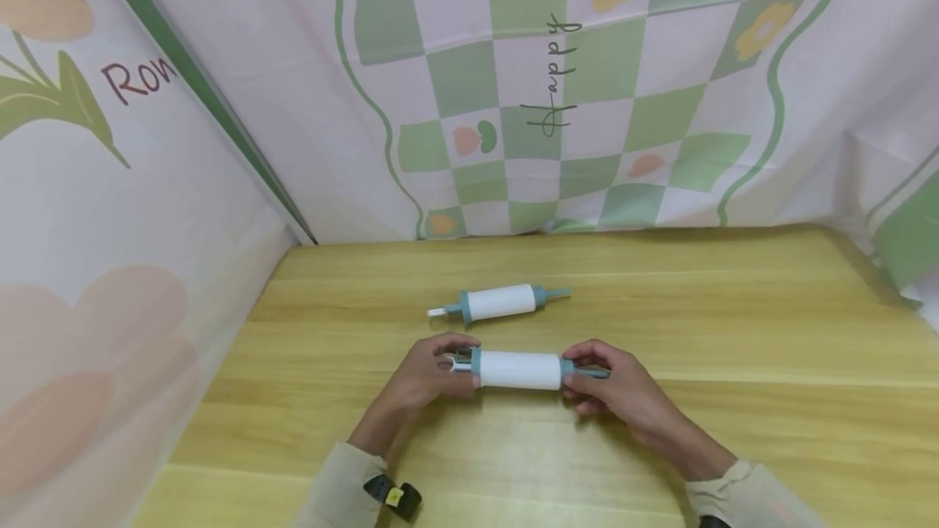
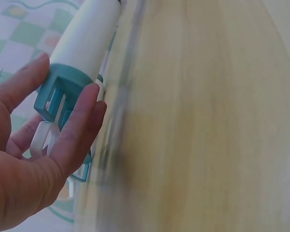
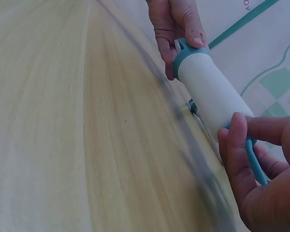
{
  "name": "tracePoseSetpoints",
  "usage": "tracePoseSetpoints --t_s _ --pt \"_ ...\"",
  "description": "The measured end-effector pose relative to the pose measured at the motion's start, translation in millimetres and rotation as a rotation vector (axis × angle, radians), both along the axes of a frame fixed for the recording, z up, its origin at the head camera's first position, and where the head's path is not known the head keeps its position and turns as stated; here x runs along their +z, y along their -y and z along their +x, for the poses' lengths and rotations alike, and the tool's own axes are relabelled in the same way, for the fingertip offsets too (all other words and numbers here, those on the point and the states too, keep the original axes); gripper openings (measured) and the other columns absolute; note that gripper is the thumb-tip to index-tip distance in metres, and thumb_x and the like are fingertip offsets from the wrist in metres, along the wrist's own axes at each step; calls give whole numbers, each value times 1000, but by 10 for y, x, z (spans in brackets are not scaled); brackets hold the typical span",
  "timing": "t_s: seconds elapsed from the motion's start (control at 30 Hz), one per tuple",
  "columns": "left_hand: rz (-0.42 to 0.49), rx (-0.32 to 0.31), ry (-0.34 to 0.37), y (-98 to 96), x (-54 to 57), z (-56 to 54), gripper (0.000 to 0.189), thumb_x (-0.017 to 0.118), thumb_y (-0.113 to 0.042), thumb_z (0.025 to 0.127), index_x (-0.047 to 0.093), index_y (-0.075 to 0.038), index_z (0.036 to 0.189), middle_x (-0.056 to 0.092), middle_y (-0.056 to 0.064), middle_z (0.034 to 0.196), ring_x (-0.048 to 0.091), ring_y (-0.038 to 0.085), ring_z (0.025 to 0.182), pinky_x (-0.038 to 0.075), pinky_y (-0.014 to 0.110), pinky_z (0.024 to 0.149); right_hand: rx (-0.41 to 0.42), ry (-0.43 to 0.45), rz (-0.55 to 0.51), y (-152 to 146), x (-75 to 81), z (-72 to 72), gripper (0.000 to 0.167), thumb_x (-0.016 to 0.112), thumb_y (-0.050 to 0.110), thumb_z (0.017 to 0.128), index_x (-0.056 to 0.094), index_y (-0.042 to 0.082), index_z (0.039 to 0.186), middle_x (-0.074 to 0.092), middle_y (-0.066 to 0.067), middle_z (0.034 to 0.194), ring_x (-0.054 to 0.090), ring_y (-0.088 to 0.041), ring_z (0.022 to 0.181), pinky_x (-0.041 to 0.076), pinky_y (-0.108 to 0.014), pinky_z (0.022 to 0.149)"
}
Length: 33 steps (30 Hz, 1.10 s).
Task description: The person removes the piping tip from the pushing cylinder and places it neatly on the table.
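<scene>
Head view: I see both hands holding one white roller (image 1: pixel 519 370) above the desk (image 1: pixel 734 349) — left hand (image 1: pixel 425 377) fingers curled round its teal end. Right hand (image 1: pixel 616 389) fingers pinch the thin teal tip; a second roller (image 1: pixel 500 302) lies just beyond.

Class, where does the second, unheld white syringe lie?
In the head view, the unheld syringe lies on the wooden table, just beyond the held syringe, nearer the cloth backdrop.

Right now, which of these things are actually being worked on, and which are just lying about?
In use:
- white plastic tube with teal end caps, held off the table
- left hand, gripping its teal plunger end
- right hand, pinching its thin teal nozzle end

Lying about:
- second white tube with teal caps, further back, untouched
- pale wooden table
- flowered checked cloth backdrop
</scene>
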<state>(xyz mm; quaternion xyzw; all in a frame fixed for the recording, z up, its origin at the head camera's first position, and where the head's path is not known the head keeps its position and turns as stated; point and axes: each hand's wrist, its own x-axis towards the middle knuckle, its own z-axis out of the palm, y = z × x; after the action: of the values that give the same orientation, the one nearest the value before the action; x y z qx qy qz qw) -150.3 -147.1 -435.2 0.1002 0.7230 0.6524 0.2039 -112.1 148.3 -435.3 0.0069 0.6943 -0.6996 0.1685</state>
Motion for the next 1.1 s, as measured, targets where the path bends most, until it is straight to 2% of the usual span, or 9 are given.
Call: tracePoseSetpoints --t_s 0.13,0.2,0.53,0.67,0.87,1.1 --pt "49 -2 36 -29 18 21 52 77 7 81 57 8 129 59 17 119 63 27 99 59 44 78 -17 7 -10 -19 19 29 39 69 -1 92 52 -9 126 55 -22 118 66 -29 90 60 -34 71" --pt "45 5 34 -44 27 33 52 77 7 81 58 8 129 59 16 118 63 27 99 59 45 77 -19 0 -15 -32 28 46 39 69 -1 92 52 -9 126 55 -22 119 66 -29 90 60 -34 71" --pt "18 23 -28 -123 44 83 51 81 2 79 63 3 126 61 12 117 58 23 92 54 33 77 -34 -37 -21 -120 78 120 42 69 3 92 50 -10 128 52 -25 123 66 -30 94 59 -36 74" --pt "10 23 -45 -153 71 108 52 81 1 79 62 2 127 62 11 117 60 23 93 53 33 79 -43 -47 -16 -144 90 150 43 70 3 92 50 -10 127 52 -26 124 66 -30 94 60 -36 73" --pt "65 46 -28 -216 107 150 56 81 3 77 60 6 128 59 14 121 63 25 95 56 35 81 -78 -56 -13 -162 113 199 42 70 0 90 51 -10 127 52 -25 123 66 -30 92 60 -37 73" --pt "116 56 -26 -273 138 192 56 79 5 77 58 7 129 56 15 122 63 26 96 57 36 81 -123 -84 -23 -184 193 239 36 65 4 96 52 -11 126 49 -26 125 66 -34 94 60 -38 72"
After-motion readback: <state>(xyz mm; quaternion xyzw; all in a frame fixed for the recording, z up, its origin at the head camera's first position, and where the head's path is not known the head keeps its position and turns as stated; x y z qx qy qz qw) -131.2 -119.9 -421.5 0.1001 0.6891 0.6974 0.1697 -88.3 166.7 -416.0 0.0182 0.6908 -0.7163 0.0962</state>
